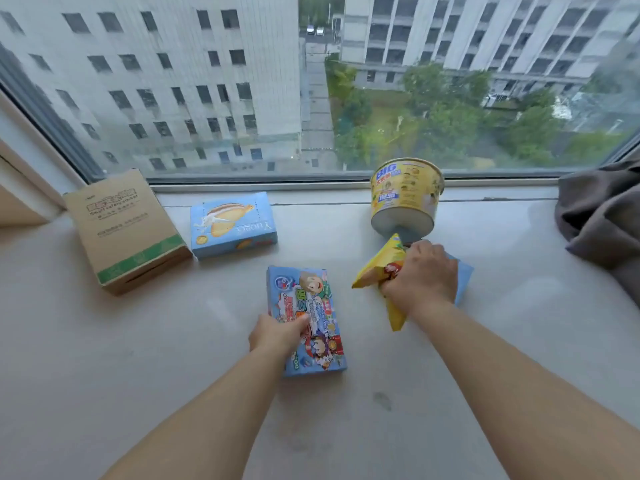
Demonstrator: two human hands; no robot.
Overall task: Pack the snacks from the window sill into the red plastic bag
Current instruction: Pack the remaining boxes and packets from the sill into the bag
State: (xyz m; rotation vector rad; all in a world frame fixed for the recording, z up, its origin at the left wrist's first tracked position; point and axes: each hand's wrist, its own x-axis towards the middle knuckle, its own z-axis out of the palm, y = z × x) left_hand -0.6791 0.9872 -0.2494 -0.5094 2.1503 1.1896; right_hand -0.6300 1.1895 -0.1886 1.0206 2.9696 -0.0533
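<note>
Right hand [420, 275]: clenched round a yellow snack packet [377, 268], lifted over a pale blue packet [464, 278] lying beneath the hand on the window sill [173, 341]. Left hand [277, 332]: fingers curled on the near left edge of a blue cartoon-printed box [308, 317], left of the yellow packet. Yellow noodle bowl [405, 199]: just behind the yellow packet, against the window. Blue biscuit box [232, 223]: behind and left. Brown cardboard box [124, 230]: farthest left. Grey cloth [602, 220]: far right. Red bag: not visible.
</note>
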